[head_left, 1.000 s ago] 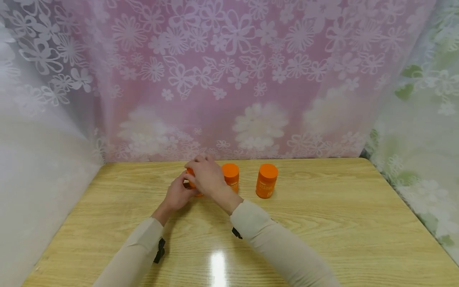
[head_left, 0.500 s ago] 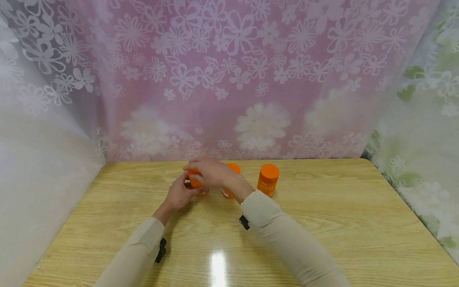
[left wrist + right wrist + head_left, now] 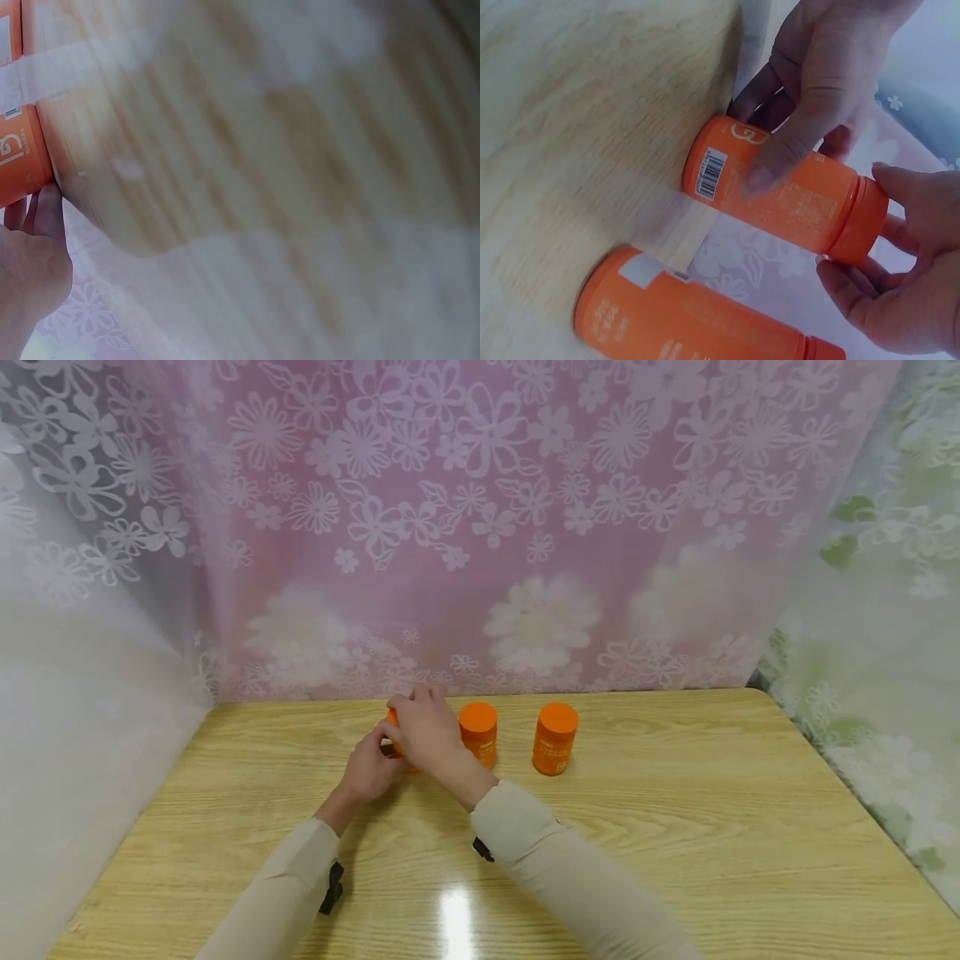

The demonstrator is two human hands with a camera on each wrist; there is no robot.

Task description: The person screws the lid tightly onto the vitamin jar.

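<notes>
Three orange screw-cap bottles stand in a row near the table's back edge. My left hand (image 3: 371,767) grips the body of the leftmost bottle (image 3: 795,196), its thumb lying across the printed side near a barcode. The fingers and thumb of my right hand (image 3: 429,731) are around that bottle's orange cap (image 3: 864,221). From the head, my right hand covers most of this bottle. Close to its right is the middle bottle (image 3: 478,718), partly behind my right hand. In the left wrist view, the gripped bottle (image 3: 22,161) shows only at the left edge.
The right-hand bottle (image 3: 555,739) stands apart from the other two. All are on a wood-grain table (image 3: 675,827). A pink floral curtain (image 3: 540,527) hangs right behind the table, with pale curtains at both sides.
Half a second ago my right hand was turned with its wrist farther right, over the middle bottle; it has swung back left around the cap. My left hand has stayed on the bottle's body.
</notes>
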